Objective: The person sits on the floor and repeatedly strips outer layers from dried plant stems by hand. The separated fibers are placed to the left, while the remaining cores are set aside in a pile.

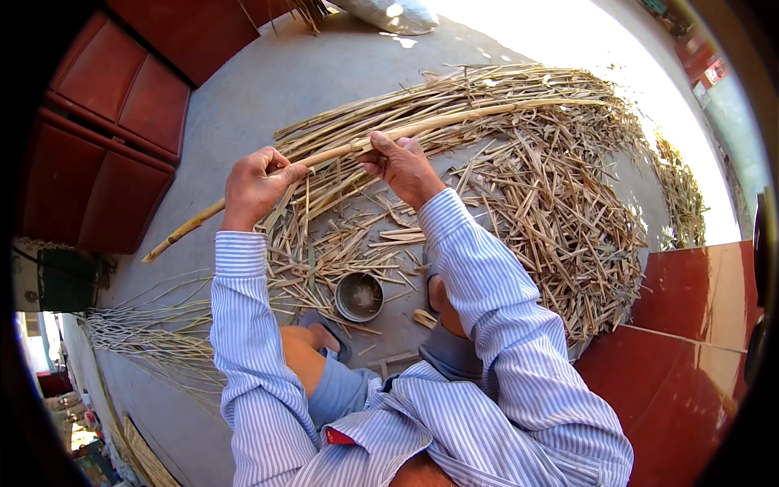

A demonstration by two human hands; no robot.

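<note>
A long, pale yellow reed stalk (191,225) slants across the view, its near end low on the left and its far end over the heap on the right. My left hand (253,188) grips it left of the middle, thumb laid along the stalk. Further right, my right hand (402,169) pinches the same stalk between thumb and fingers. Any small tool in the right fingers is hidden. Beyond both hands, a bundle of similar stalks (357,120) lies on the floor.
A large heap of dry leaf husks (560,219) covers the floor at right. A metal bowl (338,299) stands between my feet. Thin bare twigs (154,333) spread at left. Dark red cabinets (122,105) line the upper left, and a pale sack (389,15) lies at the far side.
</note>
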